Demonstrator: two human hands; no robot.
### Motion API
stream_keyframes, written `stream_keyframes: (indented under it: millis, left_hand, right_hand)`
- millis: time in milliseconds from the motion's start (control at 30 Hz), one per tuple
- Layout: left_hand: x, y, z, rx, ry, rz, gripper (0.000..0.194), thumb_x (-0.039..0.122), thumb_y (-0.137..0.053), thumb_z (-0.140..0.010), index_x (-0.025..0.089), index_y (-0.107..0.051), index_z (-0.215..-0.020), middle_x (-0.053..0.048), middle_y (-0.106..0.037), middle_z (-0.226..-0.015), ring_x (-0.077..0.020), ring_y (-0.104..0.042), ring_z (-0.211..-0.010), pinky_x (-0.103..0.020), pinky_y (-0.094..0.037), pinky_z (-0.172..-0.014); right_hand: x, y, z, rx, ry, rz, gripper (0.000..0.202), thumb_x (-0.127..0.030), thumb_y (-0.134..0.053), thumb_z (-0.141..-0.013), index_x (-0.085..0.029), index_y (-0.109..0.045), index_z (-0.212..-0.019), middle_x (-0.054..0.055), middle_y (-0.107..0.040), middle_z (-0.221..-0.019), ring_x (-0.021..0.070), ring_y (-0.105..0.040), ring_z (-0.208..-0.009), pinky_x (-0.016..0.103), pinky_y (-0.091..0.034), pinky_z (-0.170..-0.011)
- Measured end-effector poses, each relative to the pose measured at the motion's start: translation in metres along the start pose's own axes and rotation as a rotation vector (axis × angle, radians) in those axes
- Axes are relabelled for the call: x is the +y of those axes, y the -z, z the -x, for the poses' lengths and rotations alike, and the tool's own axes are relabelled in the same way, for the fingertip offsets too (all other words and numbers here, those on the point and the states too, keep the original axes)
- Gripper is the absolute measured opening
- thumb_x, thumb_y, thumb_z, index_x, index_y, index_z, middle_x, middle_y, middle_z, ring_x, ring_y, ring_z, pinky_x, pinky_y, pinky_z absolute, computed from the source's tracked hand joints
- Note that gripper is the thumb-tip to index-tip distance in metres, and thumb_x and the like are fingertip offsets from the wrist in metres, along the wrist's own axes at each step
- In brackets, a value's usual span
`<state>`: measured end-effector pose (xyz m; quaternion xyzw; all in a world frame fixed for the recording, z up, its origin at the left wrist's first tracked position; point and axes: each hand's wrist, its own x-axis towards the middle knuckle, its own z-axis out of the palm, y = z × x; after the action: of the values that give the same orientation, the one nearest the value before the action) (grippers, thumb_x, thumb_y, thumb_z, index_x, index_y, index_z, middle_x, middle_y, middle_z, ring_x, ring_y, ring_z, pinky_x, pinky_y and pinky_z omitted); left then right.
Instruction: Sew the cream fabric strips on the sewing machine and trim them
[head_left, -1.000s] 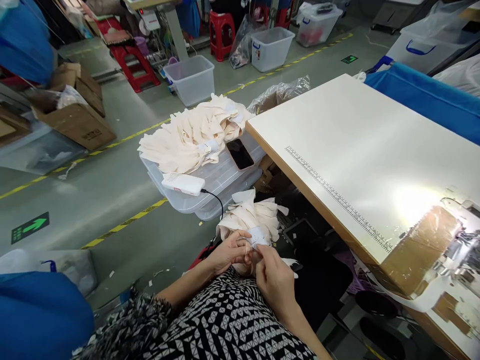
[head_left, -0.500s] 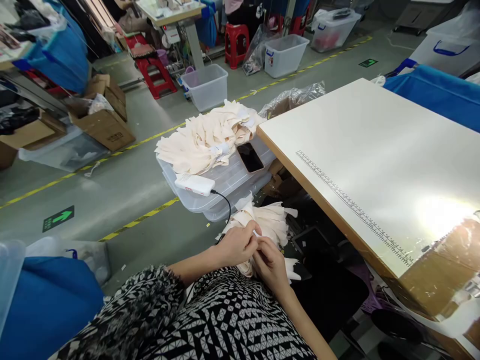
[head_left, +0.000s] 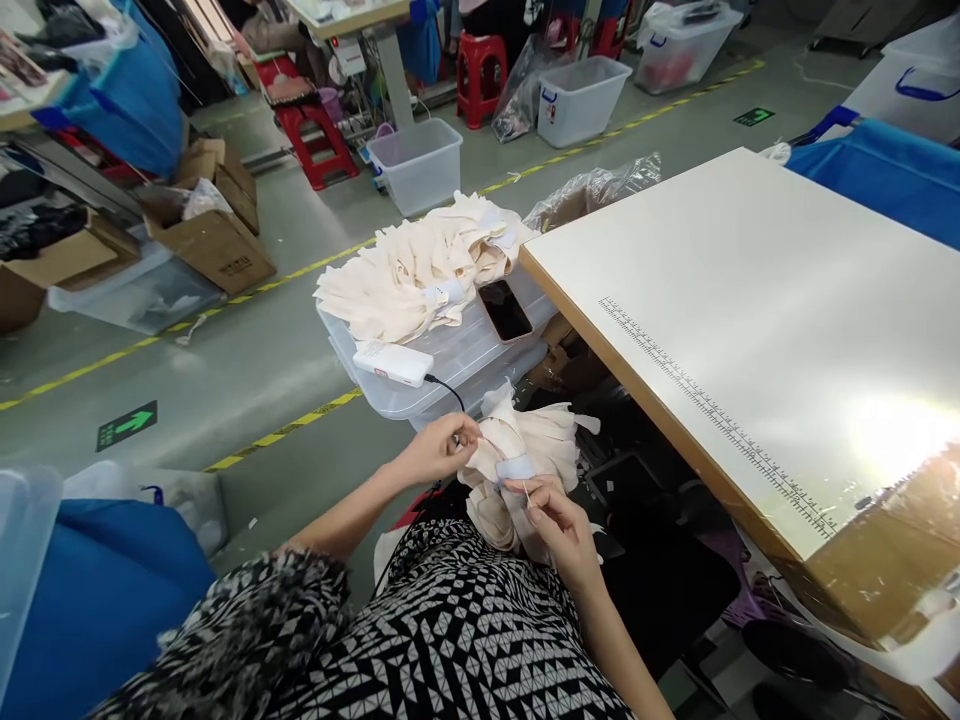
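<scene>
A bundle of cream fabric pieces lies on my lap, gathered at its middle by a pale bluish-white band. At the bundle's left edge, my left hand has its fingers curled in a pinch; what they hold, if anything, is too small to make out. My right hand is just below the band, thumb and fingers pinched on a thin white strip. Beyond, a larger heap of similar cream fabric pieces, also with pale bands, rests on a clear plastic box.
A white power bank with a black cable and a phone lie on the box lid. To the right stands a white table with a printed ruler. Plastic bins, cartons and red stools are farther off.
My hands were together over the bundle and have moved apart, the left going up and left, the right slightly rightward. The pale band now shows between them.
</scene>
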<state>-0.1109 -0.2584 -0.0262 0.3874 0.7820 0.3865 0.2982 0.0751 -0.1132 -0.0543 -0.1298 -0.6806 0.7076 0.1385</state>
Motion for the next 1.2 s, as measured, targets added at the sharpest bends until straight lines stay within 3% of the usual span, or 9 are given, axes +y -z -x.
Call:
stream_keyframes:
  millis: [167,333,533,633,733,867,967,1067,1200]
  left_hand:
    - [-0.023,-0.013,0.021,-0.055,-0.039,-0.424,0.022,0.023,-0.047,-0.092,0.020,-0.061,-0.109,-0.008,-0.067,-0.111,-0.0231,-0.060,-0.109,-0.036,-0.051,-0.089]
    - [-0.017,-0.014,0.026,0.120,-0.024,-0.470,0.033,0.025,-0.035,-0.098,0.021,-0.064,-0.113,-0.009,-0.065,-0.118,-0.0186,-0.064,-0.100,-0.031,-0.052,-0.082]
    - [0.016,-0.028,0.032,0.179,-0.114,-0.069,0.023,0.028,-0.048,-0.093,0.021,-0.070,-0.095,-0.004,-0.070,-0.087,-0.0147,-0.063,-0.081,-0.027,-0.050,-0.077]
    - [0.022,-0.043,0.025,0.195,0.006,0.276,0.014,0.028,-0.061,-0.083,0.018,-0.069,-0.078,-0.002,-0.066,-0.077,-0.0131,-0.058,-0.069,-0.026,-0.047,-0.066]
    - [0.023,-0.049,0.018,0.068,0.178,0.650,0.015,0.029,-0.071,-0.071,0.015,-0.066,-0.067,-0.001,-0.061,-0.069,-0.0124,-0.053,-0.064,-0.026,-0.044,-0.063]
    - [0.022,-0.053,0.020,-0.073,0.323,0.969,0.023,0.034,-0.076,-0.067,0.012,-0.071,-0.071,-0.004,-0.063,-0.079,-0.0139,-0.054,-0.076,-0.028,-0.044,-0.075]
    - [0.019,-0.059,0.027,-0.016,0.429,1.162,0.032,0.040,-0.077,-0.066,0.011,-0.072,-0.080,-0.006,-0.062,-0.083,-0.0129,-0.053,-0.078,-0.026,-0.042,-0.073]
    - [0.012,-0.064,0.030,0.134,0.460,1.177,0.034,0.044,-0.077,-0.066,0.013,-0.068,-0.077,-0.001,-0.055,-0.072,-0.0100,-0.048,-0.067,-0.023,-0.039,-0.063]
    - [0.000,-0.068,0.028,0.137,0.292,0.816,0.040,0.051,-0.066,-0.077,0.013,-0.066,-0.066,-0.002,-0.053,-0.083,-0.0068,-0.047,-0.059,-0.024,-0.042,-0.060]
  right_hand:
    - [-0.003,0.000,0.007,0.006,0.052,0.127,0.016,-0.032,-0.054,-0.088,-0.022,-0.061,-0.077,0.010,-0.065,-0.126,0.0280,-0.055,-0.116,0.044,-0.043,-0.097]
    - [-0.012,0.001,0.011,-0.108,0.129,0.338,0.019,-0.027,-0.053,-0.091,-0.022,-0.065,-0.104,0.013,-0.047,-0.147,0.0284,-0.051,-0.125,0.045,-0.045,-0.097]
    - [-0.022,-0.002,0.007,-0.195,0.219,0.490,0.034,-0.019,-0.051,-0.089,-0.024,-0.063,-0.120,0.011,-0.039,-0.153,0.0282,-0.046,-0.130,0.050,-0.043,-0.103]
    - [-0.025,-0.006,0.006,-0.206,0.226,0.553,0.029,-0.016,-0.051,-0.088,-0.023,-0.065,-0.113,0.010,-0.041,-0.152,0.0274,-0.050,-0.121,0.049,-0.046,-0.099]
    - [-0.025,-0.011,0.006,-0.212,0.217,0.672,0.028,-0.012,-0.048,-0.089,-0.022,-0.066,-0.108,0.009,-0.046,-0.148,0.0251,-0.053,-0.106,0.046,-0.051,-0.090]
    - [-0.017,-0.015,0.004,-0.188,0.288,0.805,0.039,-0.006,-0.044,-0.089,-0.022,-0.067,-0.116,0.008,-0.058,-0.136,0.0249,-0.052,-0.096,0.043,-0.054,-0.081]
    - [-0.005,-0.017,0.002,-0.129,0.372,0.772,0.042,-0.006,-0.041,-0.090,-0.021,-0.067,-0.121,0.009,-0.068,-0.121,0.0235,-0.056,-0.090,0.041,-0.056,-0.078]
    - [0.007,-0.017,0.002,-0.054,0.386,0.598,0.038,-0.010,-0.041,-0.093,-0.022,-0.069,-0.116,0.008,-0.072,-0.110,0.0214,-0.063,-0.092,0.039,-0.057,-0.081]
    - [0.019,-0.014,0.006,0.184,0.146,0.258,0.019,-0.024,-0.053,-0.093,-0.020,-0.072,-0.089,0.007,-0.074,-0.088,0.0200,-0.069,-0.076,0.035,-0.059,-0.071]
